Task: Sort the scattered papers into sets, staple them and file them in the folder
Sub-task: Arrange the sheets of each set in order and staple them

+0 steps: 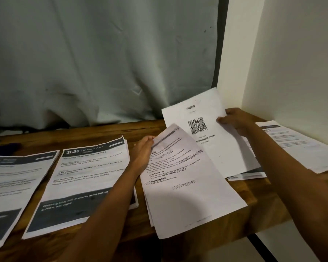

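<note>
Right hand point(235, 121) pinches QR sheet point(197, 118) by its right edge, sheet lifted, long axis pointing away from the person. Left hand point(143, 150) grips top-left corner of text sheets point(187, 186) — these overlap the QR sheet's lower left. 3638 pile point(87, 176) lies on table point(121, 129), nearer left hand

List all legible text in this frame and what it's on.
"3638", "DRESSING TABLE", "Dressing Table Surface Cleaning": second stack from left.
"zepto": QR-code sheet, held by right hand.
"TASK DESCRIPTION": printed sheet, held by left hand.
Body text, far-left stack, far-right sheets: too blurred to read.
</note>
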A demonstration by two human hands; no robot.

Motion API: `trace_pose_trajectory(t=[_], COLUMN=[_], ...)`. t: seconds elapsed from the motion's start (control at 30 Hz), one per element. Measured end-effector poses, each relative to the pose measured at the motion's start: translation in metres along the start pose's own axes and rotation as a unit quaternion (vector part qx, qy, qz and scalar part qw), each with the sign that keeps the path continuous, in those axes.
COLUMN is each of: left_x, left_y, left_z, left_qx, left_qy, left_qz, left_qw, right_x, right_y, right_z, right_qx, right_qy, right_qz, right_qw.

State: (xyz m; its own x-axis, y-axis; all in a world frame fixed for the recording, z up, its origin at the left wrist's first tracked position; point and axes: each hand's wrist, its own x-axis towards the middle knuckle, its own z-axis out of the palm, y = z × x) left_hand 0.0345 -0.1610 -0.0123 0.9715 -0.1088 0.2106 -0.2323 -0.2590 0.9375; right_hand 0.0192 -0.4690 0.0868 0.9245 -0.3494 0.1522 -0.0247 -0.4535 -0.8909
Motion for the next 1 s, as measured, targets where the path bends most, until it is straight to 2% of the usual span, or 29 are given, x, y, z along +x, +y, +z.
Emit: trace_pose_trajectory(t=[0.13,0.27,0.53,0.6,0.77,1.0], left_x=[0.0,-0.001,0.001,0.002,0.003,-0.003], left_y=[-0.003,-0.002,-0.005,-0.005,-0.007,0.001], left_z=[0.002,0.004,0.004,0.005,0.006,0.007], left_qx=[0.0,0.02,0.041,0.047,0.069,0.103], left_qy=[0.012,0.015,0.024,0.025,0.018,0.004], left_qz=[0.005,0.007,-0.001,-0.002,-0.004,-0.004], left_qw=[1.0,1.0,0.999,0.999,0.997,0.995], right_x=[-0.006,-0.021,-0.043,-0.05,-0.062,-0.075], right_y=[0.011,0.013,0.029,0.029,0.028,0.026], right_z=[0.018,0.038,0.076,0.083,0.095,0.095], right_qx=[-0.063,-0.115,0.011,0.004,-0.018,-0.09], right_qy=[-0.068,-0.064,-0.1,-0.133,-0.173,-0.118], right_qz=[0.075,0.087,0.111,0.112,0.074,-0.057], right_qw=[0.993,0.987,0.989,0.985,0.982,0.987])
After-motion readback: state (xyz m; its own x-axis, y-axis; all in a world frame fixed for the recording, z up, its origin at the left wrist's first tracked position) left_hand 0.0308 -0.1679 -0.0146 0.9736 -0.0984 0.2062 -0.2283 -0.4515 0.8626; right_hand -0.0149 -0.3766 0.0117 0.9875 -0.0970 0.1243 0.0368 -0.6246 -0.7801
